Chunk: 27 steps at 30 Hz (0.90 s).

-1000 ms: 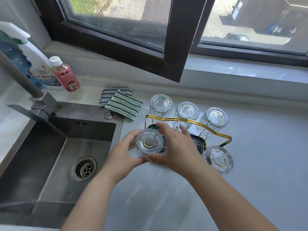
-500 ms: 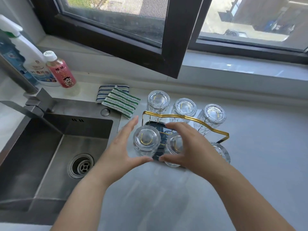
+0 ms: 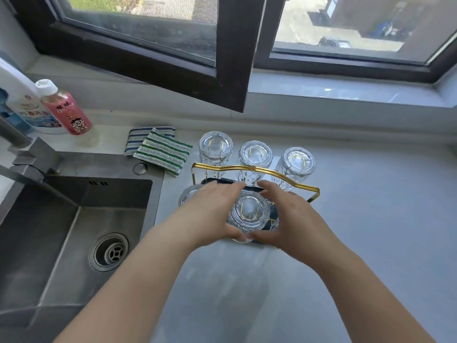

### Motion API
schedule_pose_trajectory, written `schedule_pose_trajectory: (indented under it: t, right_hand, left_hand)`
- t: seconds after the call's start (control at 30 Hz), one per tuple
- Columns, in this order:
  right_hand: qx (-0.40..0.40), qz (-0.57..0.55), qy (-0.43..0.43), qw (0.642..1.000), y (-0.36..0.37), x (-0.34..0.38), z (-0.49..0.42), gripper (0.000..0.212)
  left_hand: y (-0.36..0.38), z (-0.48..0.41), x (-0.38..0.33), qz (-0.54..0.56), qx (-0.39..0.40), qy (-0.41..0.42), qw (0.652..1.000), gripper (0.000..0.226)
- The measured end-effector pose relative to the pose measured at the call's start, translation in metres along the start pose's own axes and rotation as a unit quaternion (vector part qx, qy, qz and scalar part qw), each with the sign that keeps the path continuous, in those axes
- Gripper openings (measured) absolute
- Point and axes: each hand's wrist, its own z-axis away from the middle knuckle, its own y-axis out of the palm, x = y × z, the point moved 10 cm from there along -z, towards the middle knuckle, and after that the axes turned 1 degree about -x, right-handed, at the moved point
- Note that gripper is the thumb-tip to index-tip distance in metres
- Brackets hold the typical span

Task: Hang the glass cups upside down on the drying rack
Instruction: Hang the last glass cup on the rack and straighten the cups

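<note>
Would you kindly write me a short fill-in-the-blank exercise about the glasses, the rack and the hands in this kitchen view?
1. Behind the gold handle of the drying rack, ____ glass cups stand in a row.
2. All visible cups sit bottom side ____.
3. The left hand and right hand cup the front middle glass from ____ sides.
4. The sink lies to the ____ of the rack.

Missing words: three; up; both; left

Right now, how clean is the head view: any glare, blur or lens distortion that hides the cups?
Head view: strong daylight from the window blows out the outside; wide-angle bending curves the window frame and the sink; both hands, left and right, look slightly soft; bright reflections on the middle front cup and back cups blur their edges.
</note>
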Motion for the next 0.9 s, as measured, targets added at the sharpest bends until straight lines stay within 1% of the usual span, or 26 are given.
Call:
schedule_pose_trajectory:
  t: [0.17,0.4,0.6,0.7,0.8,0.9]
  right_hand:
    - [-0.022,-0.020,-0.002,1.000,-0.004,-0.002,0.001,0.089]
    - [-0.033,-0.038,-0.004,0.999,-0.010,-0.001,0.004,0.087]
    - [-0.027,-0.042,-0.001,0.999,-0.009,-0.002,0.003,0.088]
    - [-0.025,-0.041,-0.007,0.999,-0.007,-0.002,0.001,0.089]
    - [-0.014,-0.049,-0.018,0.999,-0.008,-0.006,0.006,0.092]
    - [-0.013,-0.095,-0.020,0.995,-0.019,-0.023,0.021,0.087]
  left_hand:
    - [-0.007,-0.007,-0.005,-0.039,-0.021,0.019,0.999,0.077]
    - [-0.009,-0.007,-0.007,-0.028,-0.023,0.029,0.999,0.078]
    - [-0.012,-0.005,-0.010,-0.016,-0.028,0.032,0.999,0.073]
    - [-0.011,-0.005,-0.011,-0.013,-0.024,0.032,0.999,0.077]
    - [-0.006,-0.003,-0.011,-0.028,-0.013,0.033,0.999,0.089]
    - [-0.015,0.008,-0.026,0.019,-0.056,0.054,0.997,0.089]
